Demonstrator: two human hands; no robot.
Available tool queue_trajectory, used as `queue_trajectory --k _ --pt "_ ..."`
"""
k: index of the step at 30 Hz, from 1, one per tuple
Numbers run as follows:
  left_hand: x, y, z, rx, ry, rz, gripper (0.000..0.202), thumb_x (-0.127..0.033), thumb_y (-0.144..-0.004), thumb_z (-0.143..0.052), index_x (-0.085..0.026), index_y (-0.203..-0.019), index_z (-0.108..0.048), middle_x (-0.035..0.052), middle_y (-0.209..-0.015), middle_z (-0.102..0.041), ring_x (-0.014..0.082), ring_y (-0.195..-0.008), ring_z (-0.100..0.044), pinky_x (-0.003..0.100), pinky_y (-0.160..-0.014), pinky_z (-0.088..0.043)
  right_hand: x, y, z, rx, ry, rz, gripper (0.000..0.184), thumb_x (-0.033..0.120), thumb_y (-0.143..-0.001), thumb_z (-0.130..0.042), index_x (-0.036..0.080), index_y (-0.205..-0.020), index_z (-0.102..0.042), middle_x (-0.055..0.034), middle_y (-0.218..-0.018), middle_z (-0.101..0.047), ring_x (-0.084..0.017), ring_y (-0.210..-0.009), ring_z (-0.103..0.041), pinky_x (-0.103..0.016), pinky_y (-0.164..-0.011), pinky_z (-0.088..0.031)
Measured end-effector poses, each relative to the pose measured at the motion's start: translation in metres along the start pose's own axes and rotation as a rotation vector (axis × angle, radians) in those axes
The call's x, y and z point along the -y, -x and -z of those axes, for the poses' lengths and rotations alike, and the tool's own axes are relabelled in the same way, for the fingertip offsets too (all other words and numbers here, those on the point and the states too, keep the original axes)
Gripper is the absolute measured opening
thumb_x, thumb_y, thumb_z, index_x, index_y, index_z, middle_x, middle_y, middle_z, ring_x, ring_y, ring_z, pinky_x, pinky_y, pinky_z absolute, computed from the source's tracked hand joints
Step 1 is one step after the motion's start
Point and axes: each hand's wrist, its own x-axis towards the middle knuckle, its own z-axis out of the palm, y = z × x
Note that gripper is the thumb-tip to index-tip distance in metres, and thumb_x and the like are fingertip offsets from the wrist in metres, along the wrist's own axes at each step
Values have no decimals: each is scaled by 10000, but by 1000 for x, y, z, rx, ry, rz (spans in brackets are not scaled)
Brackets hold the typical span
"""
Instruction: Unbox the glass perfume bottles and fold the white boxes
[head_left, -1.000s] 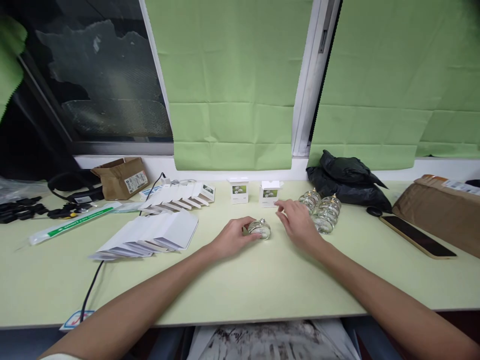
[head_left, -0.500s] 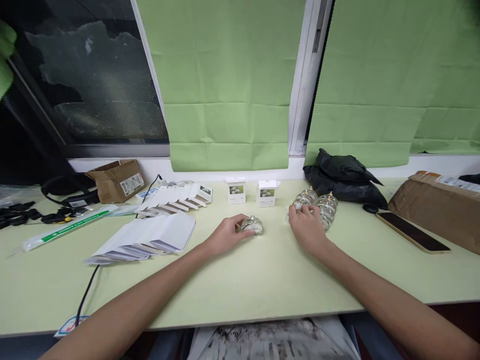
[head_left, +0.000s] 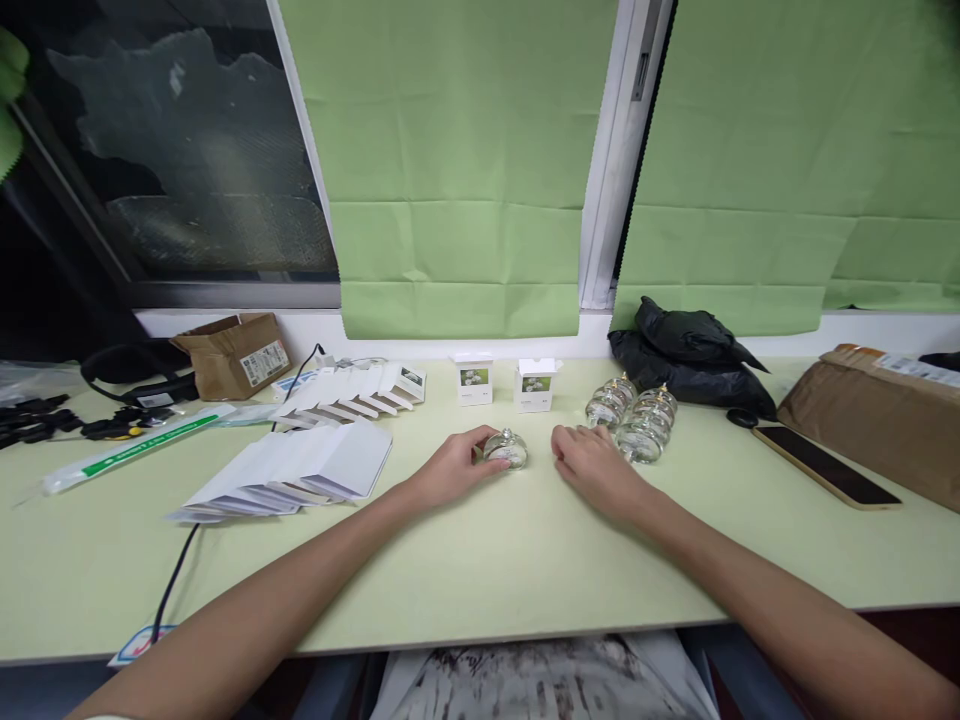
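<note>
My left hand (head_left: pixel 459 465) grips a small round clear glass bottle (head_left: pixel 505 450) by its left side, thumb in front and fingers behind. The bottle stands upright on the table. To the right of it, my right hand (head_left: pixel 592 462) hovers low over the table or rests on it, fingers curled together. Whatever the right fingers may hold is hidden. Just behind the right hand stand two rows of similar glass bottles (head_left: pixel 646 425) with gold-coloured tips. Two small white boxes, a left one (head_left: pixel 474 382) and a right one (head_left: pixel 534 388) with raised flaps, stand behind the held bottle.
On the left lie white folded cartons (head_left: pixel 292 470) and a row of white boxes (head_left: pixel 349 388). Behind them is an open brown carton (head_left: pixel 238 358). A black plastic bag (head_left: pixel 686 365), a phone (head_left: pixel 825 465) and a brown parcel (head_left: pixel 874 415) occupy the right side.
My right hand has moved left, away from the rows of bottles and closer to the held bottle. My left hand still grips its bottle in the same place.
</note>
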Motion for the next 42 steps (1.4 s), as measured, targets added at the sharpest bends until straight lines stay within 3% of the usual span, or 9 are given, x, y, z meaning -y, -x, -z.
queue_trajectory --k 6,9,13,19,26,35,42 --pt "0 0 0 25 7 -16 324 -497 -931 -657 -231 -1115 -674 -1 -960 -692 169 -788 -581 281 -708 -445 11 0 -5 25 -486 118 113 148 -981 -518 228 -1060 -524 -36 -1018 -638 -204 -926 -574 -319 -805 -437" --pt "0 0 0 -1 -66 -30 335 -502 -913 -678 -231 -1110 -669 16 -1007 -685 192 -840 -595 298 -739 -453 4 -2 -9 42 -567 91 90 170 -980 -540 228 -1047 -554 -39 -1024 -625 -193 -884 -577 -323 -792 -452" --pt "-1 1 -1 -32 -172 -54 343 -550 -918 -655 -207 -928 -645 36 -933 -648 232 -897 -590 319 -752 -442 0 -3 -11 31 -618 53 67 187 -976 -556 232 -1023 -573 -25 -956 -639 -192 -846 -583 -330 -766 -460" --pt "0 1 -2 -28 -164 -43 367 -566 -960 -588 -208 -972 -663 38 -935 -663 229 -858 -606 325 -739 -441 -3 -8 -14 -107 -919 -67 126 279 -975 -607 237 -1084 -655 -40 -1022 -687 -202 -923 -645 -353 -833 -519" --pt "-2 3 -6 -27 -199 -116 322 -533 -958 -622 -215 -999 -649 40 -939 -658 229 -884 -609 331 -765 -454 -4 -14 -15 -232 -1259 -62 218 388 -885 -764 230 -1032 -735 -72 -1096 -703 -227 -1023 -673 -383 -951 -546" --pt "-8 7 -11 -23 -178 -139 334 -544 -989 -582 -242 -1112 -653 40 -1031 -680 226 -928 -632 352 -816 -481 4 -9 -7 -245 -1337 -55 209 373 -861 -807 235 -1001 -736 -47 -992 -718 -210 -932 -685 -356 -867 -563" --pt "-6 6 -10 -44 -162 -125 315 -517 -999 -566 -250 -1136 -664 52 -1062 -689 236 -950 -640 349 -811 -497 2 -11 -13 -219 -1327 -83 228 365 -863 -800 240 -1049 -759 -59 -1080 -740 -219 -989 -697 -367 -912 -566"
